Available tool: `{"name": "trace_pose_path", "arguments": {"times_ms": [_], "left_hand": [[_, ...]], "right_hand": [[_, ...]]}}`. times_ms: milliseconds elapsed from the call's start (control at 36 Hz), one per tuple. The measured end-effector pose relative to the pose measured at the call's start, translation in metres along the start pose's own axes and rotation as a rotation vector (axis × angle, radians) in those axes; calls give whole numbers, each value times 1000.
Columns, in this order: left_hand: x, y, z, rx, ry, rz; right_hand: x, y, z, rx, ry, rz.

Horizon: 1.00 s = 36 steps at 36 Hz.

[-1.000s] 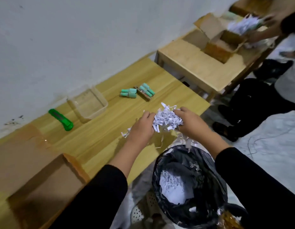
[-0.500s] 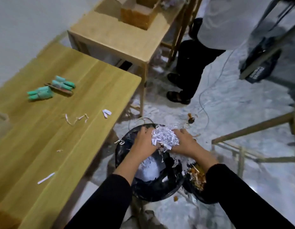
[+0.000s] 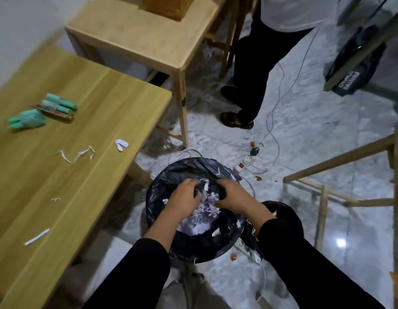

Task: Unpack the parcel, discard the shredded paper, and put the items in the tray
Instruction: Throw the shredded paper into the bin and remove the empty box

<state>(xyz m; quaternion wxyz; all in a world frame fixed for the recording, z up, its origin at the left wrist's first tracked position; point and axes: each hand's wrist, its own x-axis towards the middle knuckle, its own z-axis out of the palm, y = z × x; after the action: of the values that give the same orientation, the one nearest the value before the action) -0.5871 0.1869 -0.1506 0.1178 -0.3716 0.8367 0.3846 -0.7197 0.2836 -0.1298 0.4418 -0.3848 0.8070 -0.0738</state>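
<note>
White shredded paper [image 3: 208, 202] is passing between our left hand [image 3: 186, 197] and right hand [image 3: 232, 197], both curled loosely around the clump inside the black-lined bin [image 3: 171, 246]. We are risking spillage: strands clinging to fingers could drop onto the floor. Green items [image 3: 42, 110] are waiting on the table [image 3: 100, 103].

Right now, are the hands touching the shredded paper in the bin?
Touching. The head view shows the left hand and right hand pressed into the shredded paper inside the black-lined bin.
</note>
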Motion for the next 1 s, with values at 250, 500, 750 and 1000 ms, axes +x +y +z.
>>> {"name": "trace_pose_path", "arguments": {"times_ms": [250, 500, 750, 1000], "left_hand": [[-20, -7, -57, -49, 226, 23], [-91, -88, -128, -101, 707, -136], [-193, -192, -100, -22, 828, -549], [-224, -220, -69, -7, 703, -661]], "right_hand": [[2, -57, -24, 1, 84, -182], [18, -173, -17, -110, 120, -425], [58, -239, 34, -142, 138, -501], [71, -279, 85, -343, 156, -715]]}}
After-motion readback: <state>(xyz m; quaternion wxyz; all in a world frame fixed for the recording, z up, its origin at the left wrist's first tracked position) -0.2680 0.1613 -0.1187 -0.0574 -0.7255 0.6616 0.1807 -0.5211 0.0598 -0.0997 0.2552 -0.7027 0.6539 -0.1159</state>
